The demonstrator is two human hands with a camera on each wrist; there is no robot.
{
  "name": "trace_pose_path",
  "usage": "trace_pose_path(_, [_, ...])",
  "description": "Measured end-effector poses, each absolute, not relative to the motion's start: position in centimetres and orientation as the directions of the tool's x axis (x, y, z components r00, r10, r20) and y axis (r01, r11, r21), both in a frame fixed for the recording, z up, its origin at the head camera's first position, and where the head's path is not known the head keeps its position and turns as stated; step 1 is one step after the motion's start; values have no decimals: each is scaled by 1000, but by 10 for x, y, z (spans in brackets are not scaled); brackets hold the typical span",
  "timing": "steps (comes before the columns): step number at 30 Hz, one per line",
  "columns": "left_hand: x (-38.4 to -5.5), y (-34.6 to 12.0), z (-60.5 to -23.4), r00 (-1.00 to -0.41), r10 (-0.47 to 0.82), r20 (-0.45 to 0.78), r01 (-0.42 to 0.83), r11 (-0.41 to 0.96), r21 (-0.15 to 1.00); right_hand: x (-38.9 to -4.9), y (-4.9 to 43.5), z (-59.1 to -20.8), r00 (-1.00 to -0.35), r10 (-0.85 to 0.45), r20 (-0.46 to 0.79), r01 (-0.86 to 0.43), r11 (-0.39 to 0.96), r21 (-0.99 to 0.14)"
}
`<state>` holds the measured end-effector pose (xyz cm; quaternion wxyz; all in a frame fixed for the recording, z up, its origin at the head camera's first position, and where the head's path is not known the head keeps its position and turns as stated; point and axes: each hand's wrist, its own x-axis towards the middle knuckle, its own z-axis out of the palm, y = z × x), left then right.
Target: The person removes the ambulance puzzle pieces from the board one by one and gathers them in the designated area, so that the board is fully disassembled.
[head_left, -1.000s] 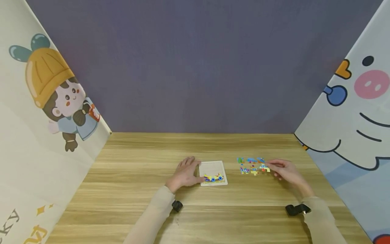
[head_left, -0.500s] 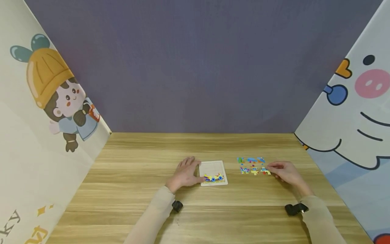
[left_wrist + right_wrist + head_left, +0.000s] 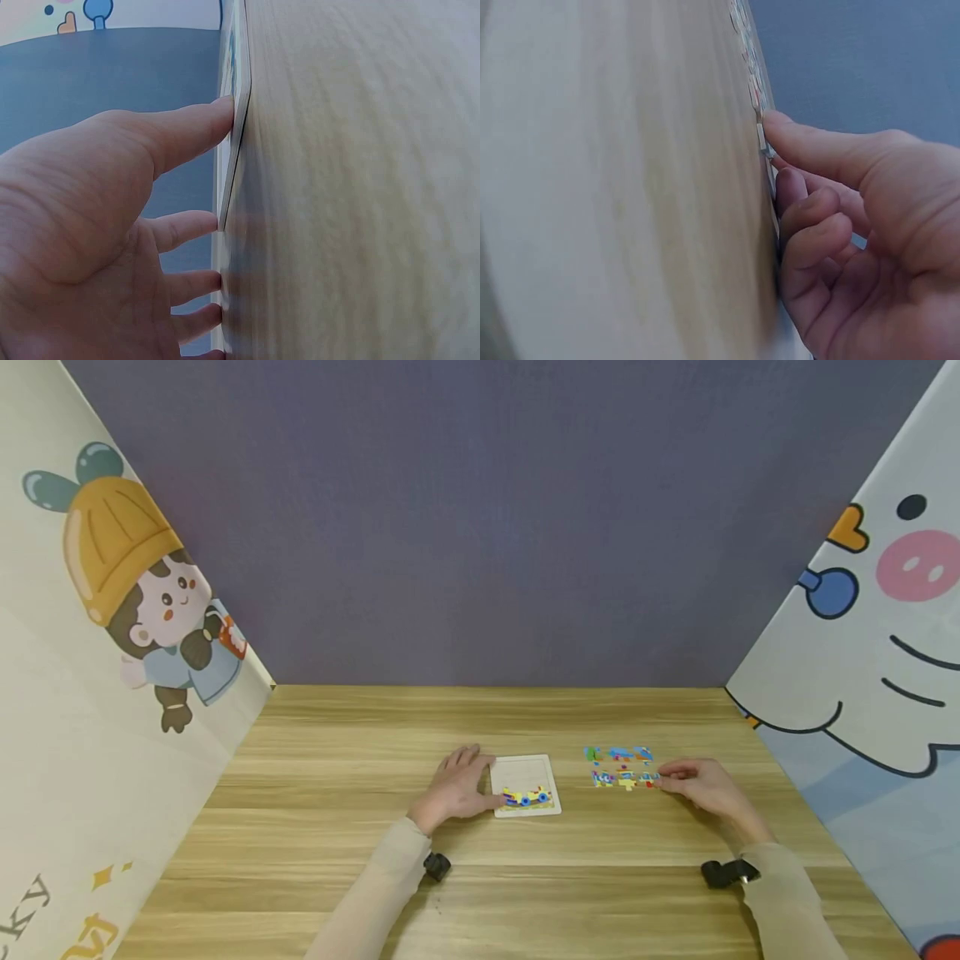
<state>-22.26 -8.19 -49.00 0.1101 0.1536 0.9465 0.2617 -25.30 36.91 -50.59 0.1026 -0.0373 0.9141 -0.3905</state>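
My left hand lies at the left side of a white puzzle tray, fingers spread. Its thumb rests on the tray's edge in the left wrist view, and the index fingertip meets the corner. Along the tray's lower part runs a strip of fitted pieces with a yellow and blue vehicle picture. To the right, loose jigsaw pieces lie in two rows. My right hand pinches the puzzle piece at the right end of the nearer row between thumb and index finger. Its other fingers are curled in the right wrist view.
The wood-grain table extends around the tray and pieces. A dark panel stands along the back. Cartoon-printed panels flank the table left and right. Each wrist carries a small black camera.
My right hand has brought its puzzle piece slightly nearer to me, then a little left, close against the nearer row. My left hand and the tray have stayed in place.
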Motion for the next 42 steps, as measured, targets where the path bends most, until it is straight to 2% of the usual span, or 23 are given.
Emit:
trace_pose_path(17, [-226, -83, -494, -925, 358, -129, 238, 810, 536, -251, 364, -497, -974, -160, -163, 26, 631, -775])
trace_pose_path(42, [-226, -84, -494, -928, 352, -125, 234, 808, 540, -251, 261, -499, -931, -349, -109, -93, 515, -852])
